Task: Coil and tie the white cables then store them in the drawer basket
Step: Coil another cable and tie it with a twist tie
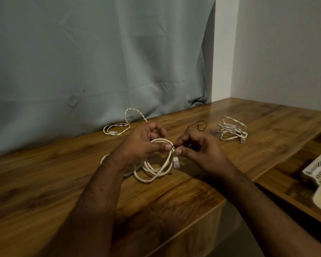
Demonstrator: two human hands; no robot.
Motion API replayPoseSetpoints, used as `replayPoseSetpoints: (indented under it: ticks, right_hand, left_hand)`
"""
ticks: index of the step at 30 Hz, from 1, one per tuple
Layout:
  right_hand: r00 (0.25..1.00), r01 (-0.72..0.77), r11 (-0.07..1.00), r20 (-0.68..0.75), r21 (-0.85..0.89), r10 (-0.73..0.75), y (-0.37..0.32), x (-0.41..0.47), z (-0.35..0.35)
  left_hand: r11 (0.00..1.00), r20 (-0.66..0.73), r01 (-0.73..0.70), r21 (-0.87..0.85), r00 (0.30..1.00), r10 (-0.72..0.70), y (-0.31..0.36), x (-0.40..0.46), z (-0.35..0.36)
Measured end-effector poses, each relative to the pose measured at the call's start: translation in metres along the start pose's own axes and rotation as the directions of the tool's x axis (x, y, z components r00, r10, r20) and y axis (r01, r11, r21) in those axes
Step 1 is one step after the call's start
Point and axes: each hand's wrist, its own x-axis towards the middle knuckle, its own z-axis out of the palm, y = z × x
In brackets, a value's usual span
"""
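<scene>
White coiled cable [152, 169], mid-table [44, 173]: being tied, black tie [173, 146] at its top. Bundled cable [232, 133] to the right, apparently tied; twisted cable [119, 127] by the curtain [100, 52] loose. Basket [318, 171] at right, no cable seen inside. Left hand [143, 145] grips the coil, fingers curled; right hand [198, 149] pinches the tie, fingertips nearly closed

The brown wooden counter [67, 175] has a smooth, glossy grained finish. The white coiled cable [152, 169] under the left hand [143, 143] looks smooth and rubbery, its clear plug [176, 162] plastic. Behind the hands hangs a matt, creased grey-green cloth curtain [100, 58].
</scene>
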Motion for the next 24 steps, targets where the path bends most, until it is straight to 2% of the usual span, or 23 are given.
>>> replayPoseSetpoints:
  ticks: [4, 13, 24]
  right_hand:
    - [1.0, 0.002, 1.0, 0.009, -0.013, -0.002, 0.0017, 0.0003, -0.0008]
    - [0.997, -0.082, 0.996, -0.003, 0.015, 0.082, 0.0009, -0.0007, 0.0005]
    - [1.0, 0.011, 0.993, 0.012, -0.119, -0.01, -0.0019, -0.0017, 0.0004]
  left_hand:
    - [1.0, -0.055, -0.002, 0.007, 0.998, 0.002, 0.0026, -0.0012, -0.0047]
    - [0.996, -0.005, 0.017, 0.086, 1.0, -0.017, 0.0045, -0.0009, -0.0041]
    - [0.999, -0.003, 0.019, 0.051, 1.0, -0.019, 0.0031, -0.0008, -0.0024]
